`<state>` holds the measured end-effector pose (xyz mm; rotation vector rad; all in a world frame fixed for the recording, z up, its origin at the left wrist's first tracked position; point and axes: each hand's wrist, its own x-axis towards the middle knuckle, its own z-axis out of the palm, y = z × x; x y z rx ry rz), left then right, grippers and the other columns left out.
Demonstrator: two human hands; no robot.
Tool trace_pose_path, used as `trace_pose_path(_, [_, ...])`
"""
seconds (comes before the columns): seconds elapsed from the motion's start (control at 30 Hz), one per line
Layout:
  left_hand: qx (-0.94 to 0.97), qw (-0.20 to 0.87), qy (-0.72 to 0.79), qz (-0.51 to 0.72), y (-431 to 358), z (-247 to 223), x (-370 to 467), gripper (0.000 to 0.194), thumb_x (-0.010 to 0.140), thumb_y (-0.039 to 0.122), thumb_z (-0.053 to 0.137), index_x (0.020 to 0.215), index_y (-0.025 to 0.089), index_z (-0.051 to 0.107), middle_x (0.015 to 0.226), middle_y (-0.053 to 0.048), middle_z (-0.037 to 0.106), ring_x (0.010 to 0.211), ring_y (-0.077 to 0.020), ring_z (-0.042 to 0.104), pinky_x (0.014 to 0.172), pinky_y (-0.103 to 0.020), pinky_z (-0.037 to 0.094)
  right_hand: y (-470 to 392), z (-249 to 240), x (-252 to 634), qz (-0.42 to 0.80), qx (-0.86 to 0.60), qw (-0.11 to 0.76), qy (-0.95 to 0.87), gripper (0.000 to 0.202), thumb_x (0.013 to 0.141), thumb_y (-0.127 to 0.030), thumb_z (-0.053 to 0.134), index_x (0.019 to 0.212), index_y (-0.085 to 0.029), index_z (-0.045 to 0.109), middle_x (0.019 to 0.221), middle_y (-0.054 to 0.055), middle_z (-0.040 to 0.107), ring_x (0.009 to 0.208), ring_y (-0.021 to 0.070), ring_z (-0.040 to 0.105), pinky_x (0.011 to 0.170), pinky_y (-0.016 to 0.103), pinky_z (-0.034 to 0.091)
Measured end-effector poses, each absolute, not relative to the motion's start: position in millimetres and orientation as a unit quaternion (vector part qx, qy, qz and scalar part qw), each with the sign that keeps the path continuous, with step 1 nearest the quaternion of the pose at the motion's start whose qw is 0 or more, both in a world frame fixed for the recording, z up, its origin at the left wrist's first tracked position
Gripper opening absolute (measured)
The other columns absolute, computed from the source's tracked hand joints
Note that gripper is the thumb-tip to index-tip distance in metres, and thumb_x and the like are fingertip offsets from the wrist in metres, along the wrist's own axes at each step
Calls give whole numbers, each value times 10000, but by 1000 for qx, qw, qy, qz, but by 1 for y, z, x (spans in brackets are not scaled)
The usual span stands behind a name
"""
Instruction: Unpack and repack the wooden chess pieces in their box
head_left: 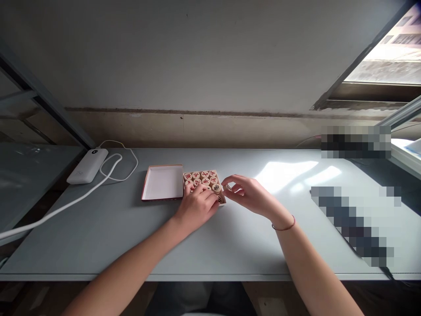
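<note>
An open box of Chinese chess pieces (201, 181) sits mid-table, its round wooden discs in rows marked with red and black characters. My left hand (199, 202) lies over the front of the box, fingers spread across the pieces and covering several of them. Just off the box's right side, my right hand (248, 193) pinches a Chinese chess piece (229, 187) between thumb and fingers; part of its black marking shows. To the left, against the box, lies the box lid (163, 182), white inside with a red edge.
A white power bank (87, 166) with a white cable (66, 207) is on the table's left. Pixelated areas (355, 228) cover items at the right and back right. Bright sunlight patches fall on the grey table (230, 245); a wall stands behind it.
</note>
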<state>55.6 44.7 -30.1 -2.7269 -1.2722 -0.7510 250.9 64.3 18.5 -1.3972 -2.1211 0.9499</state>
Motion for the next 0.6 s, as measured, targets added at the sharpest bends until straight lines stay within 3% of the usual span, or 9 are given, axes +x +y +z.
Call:
trace_pose_path(0.23, [-877, 17, -415, -243, 45, -27, 49, 120, 871, 312, 587, 924, 215, 634, 1048, -39, 663, 1025, -224, 544, 837, -387, 350, 61, 16, 250, 347, -455, 174, -801, 221, 816, -220, 538, 1004, -257, 649, 1053, 50, 607, 772, 131, 652, 677, 271, 560])
trace_pose_path(0.4, [-888, 9, -411, -206, 47, -26, 37, 242, 824, 362, 656, 1007, 211, 608, 1119, -61, 631, 1074, -252, 514, 838, -394, 377, 59, 13, 246, 325, -456, 151, -814, 172, 846, -252, 535, 975, -256, 648, 1013, 34, 613, 726, 118, 626, 670, 278, 530])
trace_pose_path(0.6, [-889, 19, -413, -198, 49, -29, 34, 207, 855, 375, 628, 1001, 227, 619, 1148, -77, 618, 1089, -247, 507, 861, -391, 384, 60, 9, 246, 295, -445, 143, -833, 132, 862, -272, 534, 870, -233, 659, 963, 39, 618, 725, 123, 604, 678, 290, 506])
